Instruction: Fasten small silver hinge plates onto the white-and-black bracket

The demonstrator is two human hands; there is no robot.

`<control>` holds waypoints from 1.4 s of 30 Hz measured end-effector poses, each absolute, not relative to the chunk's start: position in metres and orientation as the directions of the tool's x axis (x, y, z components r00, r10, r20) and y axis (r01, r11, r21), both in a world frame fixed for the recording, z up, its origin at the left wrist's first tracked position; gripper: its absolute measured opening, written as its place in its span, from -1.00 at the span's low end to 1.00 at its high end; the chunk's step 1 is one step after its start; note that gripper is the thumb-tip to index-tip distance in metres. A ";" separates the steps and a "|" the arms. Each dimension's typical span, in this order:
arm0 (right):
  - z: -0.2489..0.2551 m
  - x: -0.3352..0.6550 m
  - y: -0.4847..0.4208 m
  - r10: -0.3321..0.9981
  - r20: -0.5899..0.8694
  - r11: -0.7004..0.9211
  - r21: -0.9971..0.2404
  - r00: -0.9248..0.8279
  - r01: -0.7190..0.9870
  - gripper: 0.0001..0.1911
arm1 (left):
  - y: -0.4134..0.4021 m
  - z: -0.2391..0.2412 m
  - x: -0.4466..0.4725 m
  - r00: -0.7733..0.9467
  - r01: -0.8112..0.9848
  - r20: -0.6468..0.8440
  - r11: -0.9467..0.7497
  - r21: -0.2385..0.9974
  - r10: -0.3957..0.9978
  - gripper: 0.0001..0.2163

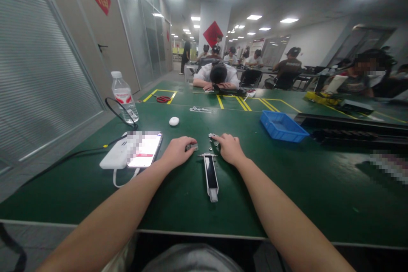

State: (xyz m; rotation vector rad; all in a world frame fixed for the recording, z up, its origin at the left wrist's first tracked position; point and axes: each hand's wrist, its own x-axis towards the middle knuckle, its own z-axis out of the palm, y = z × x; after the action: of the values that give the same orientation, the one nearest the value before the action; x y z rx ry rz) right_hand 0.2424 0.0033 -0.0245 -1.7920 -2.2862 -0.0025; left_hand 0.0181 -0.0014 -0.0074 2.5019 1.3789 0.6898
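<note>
Grip first: the left hand (178, 150) has thumb and fingers pinching a small greyish piece (192, 147), held low over the table (178, 204), midway between its left edge and the blue tray (283, 135). Across a narrow gap, the right hand (230, 148) reaches its index finger out to a small silvery part (211, 135); from where I stand I can't tell whether the thumb closes on it too. Nearer the table's near edge, just beyond the right fingers, lie loose ring-like bits (211, 148), and below them a long device (211, 176) with a dark face points its pale end at that edge.

The step looks like fine handling of little parts, and I'd do it with light fingertips. Pressing straight down should steady a part better than dragging, which could send the rings skidding toward the far side. I'd hold the greyish piece by its sides, low, so that a slip means only a short drop. Both wrists seem best kept near the table for steadiness, with the right palm clear of the loose bits. Over toward the left edge, the white cable (116, 180) loops near the left forearm; catching it could tug the phone (145, 156).
</note>
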 end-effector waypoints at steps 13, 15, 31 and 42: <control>-0.032 0.244 0.006 0.943 0.321 0.258 -0.542 -0.086 0.800 -0.66 | 0.001 -0.017 0.020 0.468 0.762 0.297 -0.550 0.342 0.833 -0.72; -0.032 0.247 0.004 0.948 0.314 0.259 -0.647 -0.059 0.717 -0.68 | 0.000 -0.016 0.021 0.466 0.754 0.291 -0.547 0.364 0.836 -0.72; -0.018 0.251 -0.016 0.989 0.077 0.132 -0.834 -0.123 0.536 -0.66 | -0.011 -0.005 0.021 0.561 0.718 0.274 -0.624 0.310 0.781 -0.76; -0.017 0.257 -0.013 0.994 -0.002 0.054 -0.859 -0.109 0.509 -0.66 | -0.005 -0.012 0.023 0.579 0.721 0.203 -0.612 0.325 0.790 -0.63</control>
State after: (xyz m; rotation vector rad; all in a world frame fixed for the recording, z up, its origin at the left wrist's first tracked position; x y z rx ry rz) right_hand 0.2565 -0.0134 -0.0172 -1.5190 -1.6933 0.9640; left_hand 0.0228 -0.0055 -0.0116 2.6024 1.2617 0.4881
